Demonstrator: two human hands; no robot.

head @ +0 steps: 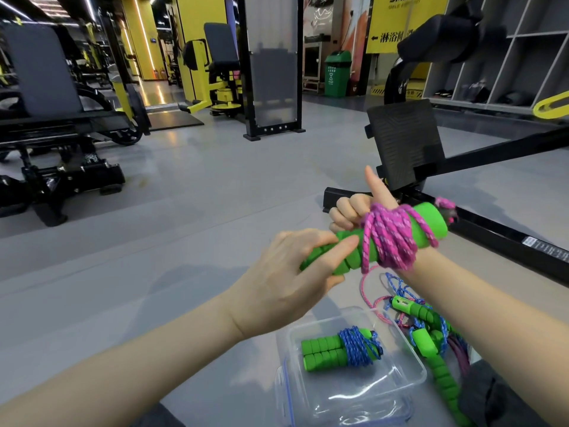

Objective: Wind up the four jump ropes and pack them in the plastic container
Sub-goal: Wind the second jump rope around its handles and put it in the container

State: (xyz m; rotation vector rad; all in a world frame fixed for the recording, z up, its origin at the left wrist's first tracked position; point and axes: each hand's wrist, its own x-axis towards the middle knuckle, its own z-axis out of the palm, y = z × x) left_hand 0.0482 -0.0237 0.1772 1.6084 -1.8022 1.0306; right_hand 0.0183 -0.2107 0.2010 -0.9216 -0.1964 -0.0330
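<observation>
Left hand [292, 272] and right hand [352, 211] gripped green handles [431, 224] wound with pink rope [391, 238]; container [412, 375] at five o'clock held a blue rope [360, 346].

We're in a gym, no doubt about it: yellow-framed weight machines [215, 87] with dark padded seats [40, 69] line the far side. A black footplate [403, 140] on a long rail sits close by, and grey floor [184, 180] runs everywhere. Open cubby shelves [492, 57] stand on the right, and there's a yellow sign [397, 23] near a green bin [337, 73].
</observation>
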